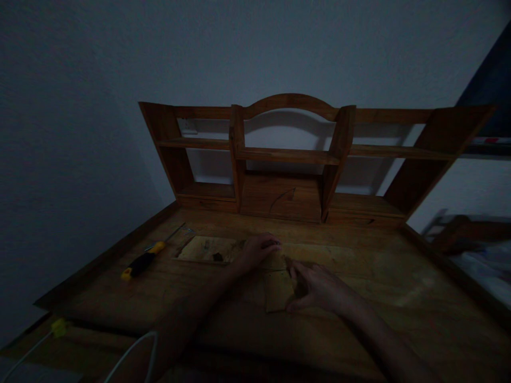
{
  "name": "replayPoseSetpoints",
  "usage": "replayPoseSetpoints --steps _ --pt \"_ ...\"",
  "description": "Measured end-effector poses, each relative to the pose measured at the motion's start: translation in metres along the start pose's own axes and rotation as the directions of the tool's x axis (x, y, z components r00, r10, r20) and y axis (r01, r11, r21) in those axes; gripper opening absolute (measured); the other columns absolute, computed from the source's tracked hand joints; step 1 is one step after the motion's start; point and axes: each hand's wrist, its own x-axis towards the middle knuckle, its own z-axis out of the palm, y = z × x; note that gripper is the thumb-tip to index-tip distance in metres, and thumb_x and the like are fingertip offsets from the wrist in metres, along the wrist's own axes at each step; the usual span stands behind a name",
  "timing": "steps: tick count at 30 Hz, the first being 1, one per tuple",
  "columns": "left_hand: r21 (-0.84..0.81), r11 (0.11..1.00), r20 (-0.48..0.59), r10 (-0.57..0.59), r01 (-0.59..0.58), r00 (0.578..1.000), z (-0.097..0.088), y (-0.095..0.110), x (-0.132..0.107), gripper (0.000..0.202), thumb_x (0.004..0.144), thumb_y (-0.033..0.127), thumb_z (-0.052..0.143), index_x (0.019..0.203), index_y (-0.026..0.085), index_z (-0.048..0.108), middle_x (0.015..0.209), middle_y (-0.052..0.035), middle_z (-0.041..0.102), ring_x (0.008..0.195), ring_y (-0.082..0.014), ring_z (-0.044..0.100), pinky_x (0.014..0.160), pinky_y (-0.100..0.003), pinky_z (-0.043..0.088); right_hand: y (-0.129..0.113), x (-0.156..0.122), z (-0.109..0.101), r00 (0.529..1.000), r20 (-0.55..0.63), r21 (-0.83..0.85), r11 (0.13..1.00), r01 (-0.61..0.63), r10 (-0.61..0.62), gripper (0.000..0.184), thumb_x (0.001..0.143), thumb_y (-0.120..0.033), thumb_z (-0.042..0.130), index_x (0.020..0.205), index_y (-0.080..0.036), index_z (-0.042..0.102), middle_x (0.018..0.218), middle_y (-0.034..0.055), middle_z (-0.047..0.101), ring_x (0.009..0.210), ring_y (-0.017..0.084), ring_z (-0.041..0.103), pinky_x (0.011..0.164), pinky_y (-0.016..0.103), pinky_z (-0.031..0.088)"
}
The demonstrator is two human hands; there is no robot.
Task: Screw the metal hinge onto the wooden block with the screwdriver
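Note:
A small, light wooden piece [278,292], roughly square, lies on the wooden desk top [371,287]. My right hand [315,287] is at its right side, thumb at the near corner and fingertips at the far end, gripping it against the desk. Just beyond the piece, my left hand [259,250] has its thumb and fingers pinched together low over the surface; whatever is between them is too dark to make out. Left of that hand, a pale, rough patch [207,249] with a dark hole shows in the desk top.
A black and yellow screwdriver [142,262] lies at the left, with small metal bits [188,230] near its tip. Along the back stands a wooden shelf unit [287,154] against the wall. A white cable [154,346] crosses the near left. The room is dim.

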Motion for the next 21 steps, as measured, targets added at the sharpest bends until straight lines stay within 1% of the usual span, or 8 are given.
replayPoseSetpoints --steps 2,4,7,10,13,16,19,21 --pt "-0.010 1.000 -0.006 -0.010 0.010 1.000 0.001 -0.001 0.000 0.020 0.088 0.038 0.065 0.098 0.022 0.073 0.100 -0.0020 0.075 0.096 -0.0176 0.068 0.088 -0.029 0.051 -0.001 0.001 -0.001 1.000 -0.015 0.011 1.000 0.019 -0.018 0.060 0.063 -0.070 0.077 0.095 -0.024 0.057 0.082 0.0005 0.066 0.075 0.021 0.061 0.062 0.027 0.035" --pt "-0.025 1.000 -0.015 -0.013 0.012 1.000 0.001 -0.002 0.001 0.020 0.088 0.038 0.066 0.097 0.022 0.073 0.099 -0.0021 0.075 0.095 -0.0172 0.068 0.087 -0.029 0.051 -0.002 0.003 -0.003 0.998 -0.049 0.029 0.999 0.030 -0.029 0.055 0.068 -0.070 0.074 0.091 -0.024 0.055 0.077 -0.0018 0.065 0.069 0.018 0.059 0.059 0.026 0.033" --pt "-0.038 0.999 -0.034 0.012 -0.013 0.999 0.003 -0.005 0.001 0.021 0.088 0.038 0.066 0.098 0.021 0.073 0.098 -0.0023 0.074 0.093 -0.0169 0.068 0.086 -0.028 0.051 0.001 0.006 -0.006 0.986 -0.167 0.036 0.999 0.022 -0.016 0.044 0.083 -0.066 0.062 0.085 -0.023 0.053 0.068 -0.0037 0.061 0.062 0.015 0.057 0.057 0.026 0.032" --pt "-0.035 0.999 -0.041 0.034 -0.036 0.999 0.003 -0.006 0.002 0.021 0.089 0.038 0.065 0.098 0.021 0.072 0.098 -0.0029 0.073 0.092 -0.0171 0.067 0.085 -0.029 0.051 0.009 0.010 -0.006 0.955 -0.297 0.033 0.999 -0.006 0.016 0.038 0.094 -0.057 0.051 0.079 -0.023 0.052 0.061 -0.0034 0.057 0.056 0.014 0.055 0.057 0.026 0.032" --pt "-0.017 0.999 -0.046 0.045 -0.046 0.998 0.004 -0.005 0.003 0.020 0.089 0.037 0.064 0.097 0.020 0.072 0.097 -0.0038 0.073 0.091 -0.0176 0.068 0.085 -0.029 0.052 0.018 0.015 -0.004 0.925 -0.378 0.042 0.999 -0.010 0.025 0.035 0.098 -0.051 0.046 0.080 -0.023 0.055 0.062 -0.0017 0.059 0.056 0.015 0.057 0.058 0.027 0.034" --pt "0.031 0.997 -0.106 0.070 -0.067 0.992 0.003 -0.007 0.004 0.019 0.091 0.035 0.061 0.097 0.019 0.071 0.098 -0.0046 0.073 0.092 -0.0173 0.067 0.085 -0.029 0.052 0.027 0.019 -0.004 0.901 -0.432 0.056 0.998 -0.013 0.036 0.036 0.098 -0.050 0.044 0.078 -0.023 0.054 0.062 -0.0004 0.060 0.055 0.016 0.057 0.058 0.027 0.035" --pt "0.140 0.988 -0.192 0.096 -0.069 0.977 -0.009 -0.016 0.006 0.023 0.095 0.035 0.055 0.102 0.020 0.071 0.101 -0.0050 0.071 0.094 -0.0165 0.066 0.085 -0.028 0.051 0.035 0.022 -0.003 0.881 -0.469 0.056 0.998 -0.036 0.058 0.037 0.098 -0.051 0.043 0.077 -0.023 0.055 0.063 0.0007 0.062 0.055 0.016 0.057 0.056 0.028 0.034" --pt "0.274 0.962 -0.208 0.059 0.000 0.976 -0.029 -0.026 0.005 0.024 0.096 0.035 0.052 0.105 0.021 0.070 0.104 -0.0055 0.070 0.097 -0.0168 0.065 0.087 -0.028 0.050 0.040 0.024 -0.003 0.872 -0.484 0.054 0.997 -0.060 0.078 0.037 0.097 -0.052 0.043 0.077 -0.023 0.056 0.062 0.0010 0.062 0.054 0.017 0.057 0.055 0.028 0.033"
